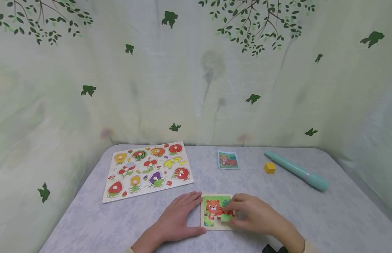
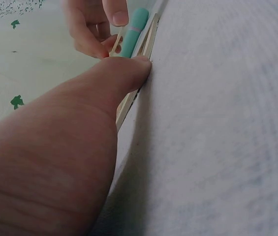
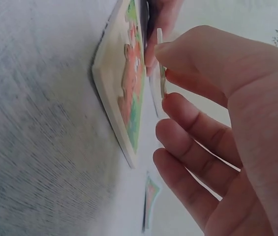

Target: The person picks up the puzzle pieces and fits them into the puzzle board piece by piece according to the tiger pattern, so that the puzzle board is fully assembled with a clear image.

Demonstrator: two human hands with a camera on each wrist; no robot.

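Note:
On the grey tabletop lies a small square tiger puzzle (image 1: pixel 214 208), its wooden tray showing bare at the lower right. My left hand (image 1: pixel 180 218) rests flat beside it, fingers extended and spread, with the fingertips at the top left corner and the thumb at the bottom left corner. Just above the right part of the puzzle, my right hand (image 1: pixel 257 215) pinches a thin puzzle piece (image 1: pixel 227 217) between thumb and fingers. In the right wrist view the puzzle piece (image 3: pixel 161 64) appears edge-on, apart from the tray (image 3: pixel 111 98); the other fingers are loosely curled.
A fruit peg puzzle board (image 1: pixel 148 172) lies at the back left. A small bear picture card (image 1: pixel 228 160) is at the back middle. Towards the right are a yellow cube (image 1: pixel 269 168) and a teal stick-shaped object (image 1: pixel 297 171). A leaf-printed curtain (image 1: pixel 196 88) hangs behind the table.

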